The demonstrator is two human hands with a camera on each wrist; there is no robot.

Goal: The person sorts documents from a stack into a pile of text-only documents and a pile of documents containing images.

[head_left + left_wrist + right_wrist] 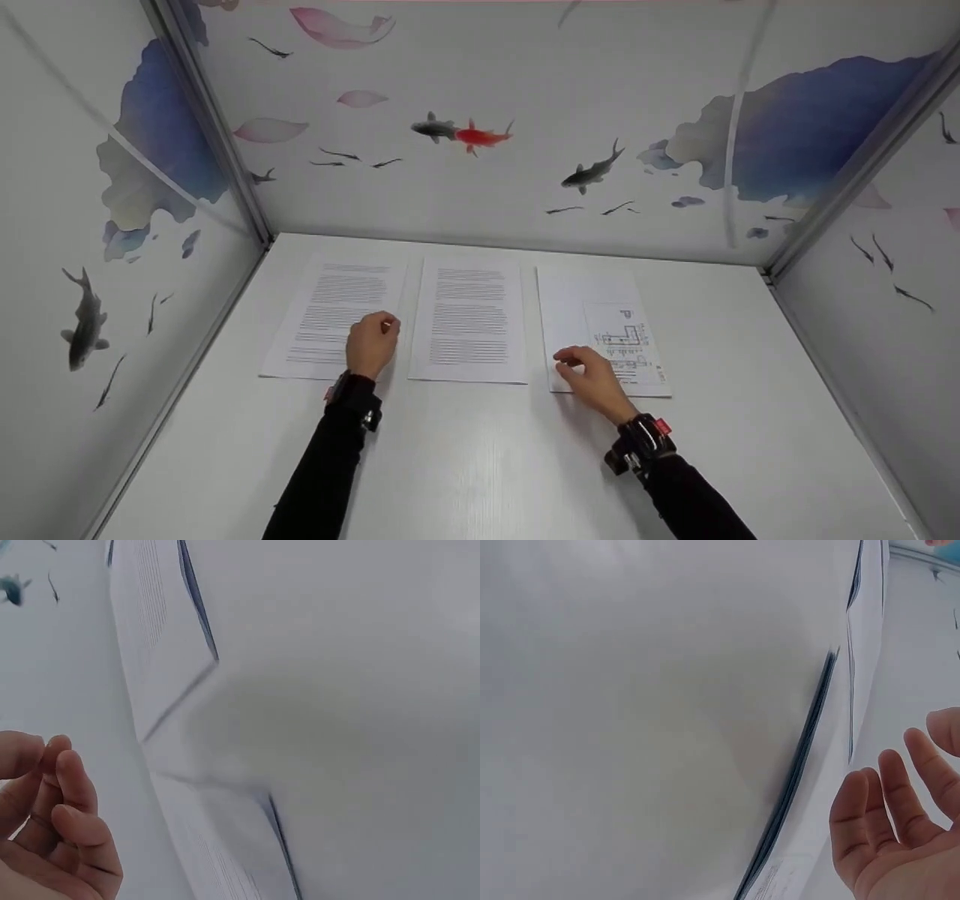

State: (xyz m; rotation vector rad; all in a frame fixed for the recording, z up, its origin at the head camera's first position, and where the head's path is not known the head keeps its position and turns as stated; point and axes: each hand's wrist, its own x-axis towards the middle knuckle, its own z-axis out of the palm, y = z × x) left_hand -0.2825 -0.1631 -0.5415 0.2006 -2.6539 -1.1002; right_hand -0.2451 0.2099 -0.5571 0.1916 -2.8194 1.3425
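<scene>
Three stacks of white paper lie side by side on the table. The left stack (349, 289) and middle stack (469, 322) carry lines of print; the right stack (570, 307) shows diagrams and text. Over the right edge of the left stack hovers my left hand (371, 345), its fingers loosely bent with nothing held, as the left wrist view also shows. My right hand (596, 382) is above the near left corner of the right stack, fingers loosely curved and nothing in them. In the right wrist view that right stack (799, 765) has a thick layered edge.
The white table (465, 465) is bounded by a back panel (480, 195) and side panels printed with fish, petals and blue shapes. Metal posts (217, 127) stand at the back corners. Each wrist wears a black strapped device (645, 442).
</scene>
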